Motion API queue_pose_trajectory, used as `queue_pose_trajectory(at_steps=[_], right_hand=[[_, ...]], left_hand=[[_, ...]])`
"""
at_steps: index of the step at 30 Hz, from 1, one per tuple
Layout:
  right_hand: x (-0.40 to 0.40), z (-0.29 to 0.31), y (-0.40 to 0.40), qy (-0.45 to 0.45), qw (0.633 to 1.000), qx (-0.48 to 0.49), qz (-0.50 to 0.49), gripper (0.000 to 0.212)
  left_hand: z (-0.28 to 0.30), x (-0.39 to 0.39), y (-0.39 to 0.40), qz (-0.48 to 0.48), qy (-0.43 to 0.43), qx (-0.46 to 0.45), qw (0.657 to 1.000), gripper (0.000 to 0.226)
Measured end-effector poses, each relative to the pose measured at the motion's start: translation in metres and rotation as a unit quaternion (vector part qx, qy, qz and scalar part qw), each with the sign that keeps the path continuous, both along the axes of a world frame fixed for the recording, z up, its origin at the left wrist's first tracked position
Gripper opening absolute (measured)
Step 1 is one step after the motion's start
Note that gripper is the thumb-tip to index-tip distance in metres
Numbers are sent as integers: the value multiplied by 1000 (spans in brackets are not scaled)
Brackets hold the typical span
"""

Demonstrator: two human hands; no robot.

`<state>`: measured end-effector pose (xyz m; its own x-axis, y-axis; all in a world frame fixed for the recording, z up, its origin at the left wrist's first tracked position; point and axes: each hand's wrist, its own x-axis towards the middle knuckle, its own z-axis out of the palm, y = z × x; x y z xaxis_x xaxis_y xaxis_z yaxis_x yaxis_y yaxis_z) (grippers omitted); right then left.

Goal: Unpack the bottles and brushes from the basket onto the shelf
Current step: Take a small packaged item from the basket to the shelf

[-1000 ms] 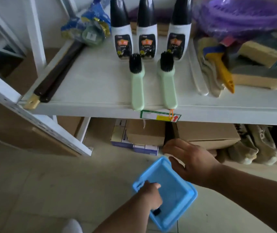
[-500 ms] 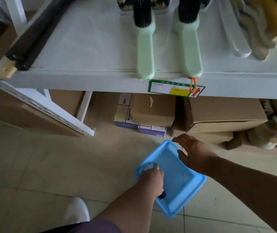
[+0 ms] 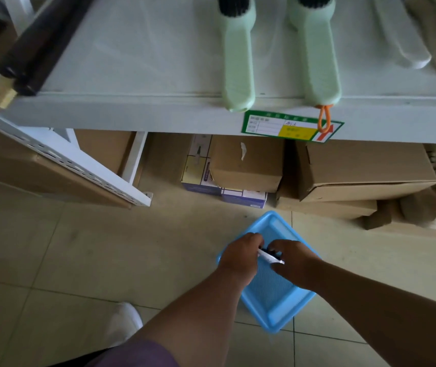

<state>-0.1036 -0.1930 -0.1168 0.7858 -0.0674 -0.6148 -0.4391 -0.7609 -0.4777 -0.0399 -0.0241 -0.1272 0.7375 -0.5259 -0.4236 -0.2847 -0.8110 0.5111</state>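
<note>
The blue basket sits on the tiled floor below the white shelf. Both of my hands are down inside it. My left hand and my right hand close from either side on a small white bottle with a dark end, which they mostly hide. Two green brushes with black bristles lie side by side on the shelf, handles at its front edge.
Dark rolls lie at the shelf's left end, pale cloth items at its right. Cardboard boxes stand under the shelf. A slanted white shelf post is at the left. My white shoe is beside the basket.
The view tilted down toward the floor. My right hand dropped from above the basket's rim into it and met my left hand on the white bottle.
</note>
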Motion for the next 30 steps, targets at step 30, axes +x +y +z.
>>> queue_pose_trajectory(at_steps=[30], right_hand=[[50, 358, 111, -468, 882, 24, -58, 61]], left_hand=[[416, 64, 85, 195, -91, -382, 899, 29]])
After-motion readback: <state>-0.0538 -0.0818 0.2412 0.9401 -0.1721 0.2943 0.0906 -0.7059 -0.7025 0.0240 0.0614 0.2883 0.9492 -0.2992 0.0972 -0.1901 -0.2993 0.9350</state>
